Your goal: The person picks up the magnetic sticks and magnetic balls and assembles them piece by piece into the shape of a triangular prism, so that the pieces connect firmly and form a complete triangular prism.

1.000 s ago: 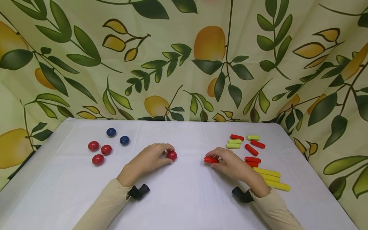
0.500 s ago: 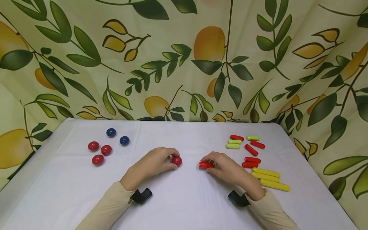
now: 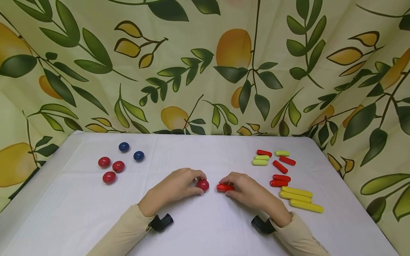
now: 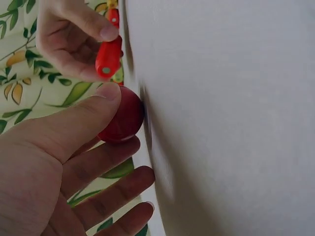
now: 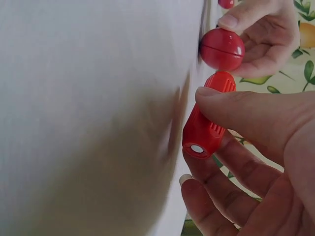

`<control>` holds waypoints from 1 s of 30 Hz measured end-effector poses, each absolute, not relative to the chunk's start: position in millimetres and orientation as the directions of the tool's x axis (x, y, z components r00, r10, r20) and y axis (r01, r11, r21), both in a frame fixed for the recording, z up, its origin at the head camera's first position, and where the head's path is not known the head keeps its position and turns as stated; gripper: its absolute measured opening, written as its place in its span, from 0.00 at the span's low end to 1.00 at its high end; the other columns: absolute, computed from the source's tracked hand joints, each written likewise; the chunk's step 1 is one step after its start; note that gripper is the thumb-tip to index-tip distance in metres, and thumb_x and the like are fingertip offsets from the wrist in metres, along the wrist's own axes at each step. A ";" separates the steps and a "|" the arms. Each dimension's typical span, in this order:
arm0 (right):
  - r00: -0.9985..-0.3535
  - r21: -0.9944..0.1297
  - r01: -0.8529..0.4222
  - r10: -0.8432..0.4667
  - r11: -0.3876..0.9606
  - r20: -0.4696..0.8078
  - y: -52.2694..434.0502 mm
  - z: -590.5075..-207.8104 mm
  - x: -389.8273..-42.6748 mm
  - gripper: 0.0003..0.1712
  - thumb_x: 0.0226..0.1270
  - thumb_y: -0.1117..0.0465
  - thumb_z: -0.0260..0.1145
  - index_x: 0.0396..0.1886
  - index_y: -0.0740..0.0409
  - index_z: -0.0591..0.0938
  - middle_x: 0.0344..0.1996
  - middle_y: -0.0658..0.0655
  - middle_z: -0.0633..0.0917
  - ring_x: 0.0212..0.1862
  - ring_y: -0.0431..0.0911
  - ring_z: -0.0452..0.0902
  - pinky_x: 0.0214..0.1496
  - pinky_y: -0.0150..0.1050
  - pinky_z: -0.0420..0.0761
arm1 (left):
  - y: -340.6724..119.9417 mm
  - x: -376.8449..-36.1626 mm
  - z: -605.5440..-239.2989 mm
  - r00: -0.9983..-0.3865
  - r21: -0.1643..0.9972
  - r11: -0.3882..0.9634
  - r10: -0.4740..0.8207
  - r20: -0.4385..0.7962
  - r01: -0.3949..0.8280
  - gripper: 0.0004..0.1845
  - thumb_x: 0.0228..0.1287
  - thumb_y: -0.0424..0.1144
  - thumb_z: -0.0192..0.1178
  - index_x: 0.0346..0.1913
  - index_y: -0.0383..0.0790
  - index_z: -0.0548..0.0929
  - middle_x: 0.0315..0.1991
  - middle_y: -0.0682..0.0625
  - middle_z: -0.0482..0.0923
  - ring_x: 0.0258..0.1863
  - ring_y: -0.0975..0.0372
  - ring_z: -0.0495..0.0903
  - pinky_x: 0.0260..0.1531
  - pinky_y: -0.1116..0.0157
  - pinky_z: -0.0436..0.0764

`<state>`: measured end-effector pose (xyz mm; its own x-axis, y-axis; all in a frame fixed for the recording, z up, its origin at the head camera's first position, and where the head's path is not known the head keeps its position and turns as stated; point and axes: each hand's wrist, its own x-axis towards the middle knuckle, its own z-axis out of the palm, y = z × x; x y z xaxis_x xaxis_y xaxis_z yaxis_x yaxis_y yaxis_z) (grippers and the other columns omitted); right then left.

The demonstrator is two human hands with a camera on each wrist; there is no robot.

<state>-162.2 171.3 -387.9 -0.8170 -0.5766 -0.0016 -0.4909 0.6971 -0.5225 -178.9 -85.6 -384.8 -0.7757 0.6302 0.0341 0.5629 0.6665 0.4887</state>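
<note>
Looking down from the head view, the left hand (image 3: 179, 185) pinches a red ball (image 3: 203, 185) and the right hand (image 3: 246, 188) pinches a red stick (image 3: 223, 187), low over the middle of the white table (image 3: 205, 227). Ball and stick are near, with a small gap. Other pieces lie well apart near both side edges.

From the left wrist, thumb and fingers curl round the ball, touching the cloth.

From the right wrist, the stick sits between thumb and fingers, just beside the ball.

Left hand (image 3: 179, 185) and right hand (image 3: 246, 188) rest near each other at the middle, fingers curled, forearms angled inward
</note>
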 end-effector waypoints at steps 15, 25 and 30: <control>-0.787 -0.512 -0.541 -0.616 0.668 0.028 163.0 -390.0 -157.9 0.17 0.62 0.64 0.72 0.52 0.55 0.85 0.43 0.48 0.85 0.43 0.38 0.77 0.51 0.37 0.82 | -77.7 -173.7 -386.0 -0.722 0.468 0.619 0.689 0.063 0.631 0.17 0.58 0.46 0.72 0.49 0.46 0.85 0.36 0.58 0.84 0.35 0.66 0.77 0.41 0.68 0.78; -0.790 -0.512 -0.531 -0.613 0.675 0.012 161.4 -390.0 -156.7 0.17 0.62 0.64 0.72 0.51 0.55 0.85 0.43 0.48 0.85 0.43 0.38 0.77 0.52 0.38 0.83 | -76.3 -171.5 -386.2 -0.725 0.467 0.624 0.687 0.053 0.626 0.17 0.58 0.46 0.72 0.50 0.45 0.85 0.36 0.57 0.84 0.35 0.66 0.77 0.41 0.69 0.79; -0.784 -0.511 -0.540 -0.620 0.669 0.017 161.4 -391.2 -157.0 0.17 0.62 0.64 0.72 0.51 0.54 0.85 0.44 0.48 0.86 0.46 0.39 0.79 0.54 0.40 0.82 | -78.4 -170.9 -385.0 -0.726 0.466 0.628 0.686 0.047 0.624 0.17 0.57 0.47 0.73 0.48 0.47 0.85 0.34 0.58 0.83 0.34 0.66 0.77 0.40 0.70 0.78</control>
<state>-157.0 161.4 -391.2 -0.7844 -0.6200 0.0171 -0.5397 0.6688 -0.5113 -170.9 -78.4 -385.0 -0.7259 0.6862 0.0472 0.6237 0.6279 0.4656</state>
